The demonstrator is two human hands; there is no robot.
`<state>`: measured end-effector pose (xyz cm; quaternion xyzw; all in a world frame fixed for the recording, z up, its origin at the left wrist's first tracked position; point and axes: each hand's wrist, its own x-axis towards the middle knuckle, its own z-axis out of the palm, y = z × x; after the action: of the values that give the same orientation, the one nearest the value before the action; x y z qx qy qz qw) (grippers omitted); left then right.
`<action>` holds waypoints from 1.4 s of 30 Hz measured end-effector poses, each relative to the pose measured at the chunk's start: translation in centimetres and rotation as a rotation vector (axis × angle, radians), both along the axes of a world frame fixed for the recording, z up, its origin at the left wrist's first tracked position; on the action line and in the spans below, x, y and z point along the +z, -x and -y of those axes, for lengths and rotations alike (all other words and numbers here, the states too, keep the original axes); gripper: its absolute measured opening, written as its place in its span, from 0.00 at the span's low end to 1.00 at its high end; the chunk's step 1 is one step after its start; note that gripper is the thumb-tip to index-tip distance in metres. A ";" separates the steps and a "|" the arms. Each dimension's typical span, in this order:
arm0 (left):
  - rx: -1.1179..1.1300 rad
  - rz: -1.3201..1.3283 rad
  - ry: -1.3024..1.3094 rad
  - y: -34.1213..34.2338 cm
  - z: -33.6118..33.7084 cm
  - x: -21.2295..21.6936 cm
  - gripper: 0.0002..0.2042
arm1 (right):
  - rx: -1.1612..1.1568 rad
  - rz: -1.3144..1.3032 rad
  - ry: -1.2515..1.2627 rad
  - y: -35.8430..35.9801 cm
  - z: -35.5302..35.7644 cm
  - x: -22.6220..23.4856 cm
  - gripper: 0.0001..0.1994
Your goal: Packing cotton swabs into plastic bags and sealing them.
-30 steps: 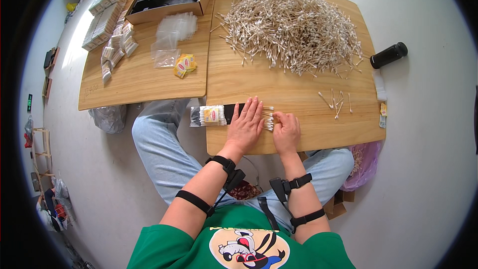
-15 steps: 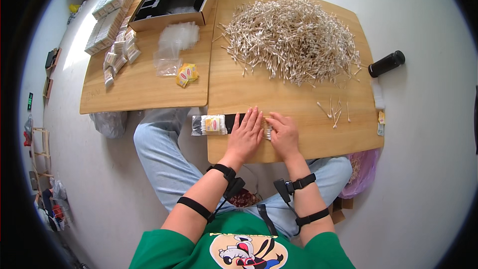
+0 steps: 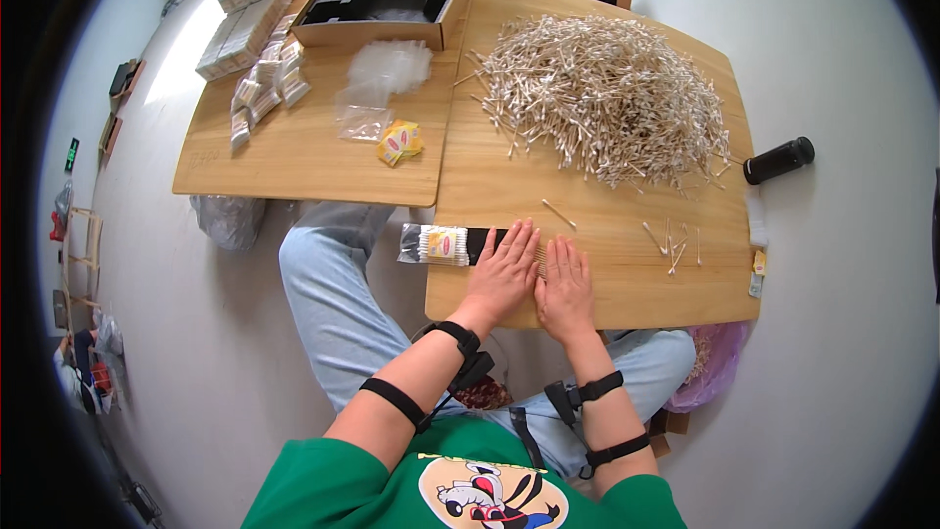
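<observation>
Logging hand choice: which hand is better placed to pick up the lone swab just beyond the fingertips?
Probably the right hand: its fingertips lie nearer the lone swab, while the left hand overlaps the black strip.

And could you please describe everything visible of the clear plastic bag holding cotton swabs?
The clear plastic bag looks shiny, packed with white-tipped cotton swabs side by side, a yellow-and-white card showing. It lies flat, its slack left end overhanging the wooden table. A black strip meets its right end; the left hand lies apart.
</observation>
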<state>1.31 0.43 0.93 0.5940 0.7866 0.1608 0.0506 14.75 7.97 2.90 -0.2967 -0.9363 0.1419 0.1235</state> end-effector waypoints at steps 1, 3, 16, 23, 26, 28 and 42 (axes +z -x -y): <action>-0.007 0.013 -0.003 0.0 0.0 0.1 0.27 | -0.017 0.102 -0.072 -0.2 0.6 -0.6 0.32; 0.001 0.025 -0.056 0.1 0.3 -0.2 0.27 | -0.029 0.160 -0.052 0.3 0.8 -0.6 0.32; 0.313 0.285 -0.519 5.3 3.7 1.4 0.11 | -0.023 0.206 -0.118 0.3 0.6 -1.2 0.32; 0.635 0.084 -0.260 10.6 6.4 -2.5 0.15 | 0.062 0.175 -0.070 3.1 0.7 -0.5 0.31; 0.597 0.264 -0.036 11.4 6.4 -4.4 0.19 | 0.084 0.212 -0.058 4.2 0.9 -0.4 0.31; 0.478 0.300 -0.112 12.7 7.7 -7.1 0.21 | 0.140 0.209 -0.056 5.3 1.2 -0.3 0.31; 0.442 0.276 -0.217 11.8 6.9 -5.7 0.16 | 0.142 0.172 -0.099 9.3 3.8 -1.7 0.33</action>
<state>-10.54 -6.47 -4.74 0.3826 0.8609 0.3304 0.0571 5.48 4.16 1.22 -0.2344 -0.9679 0.0779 0.0466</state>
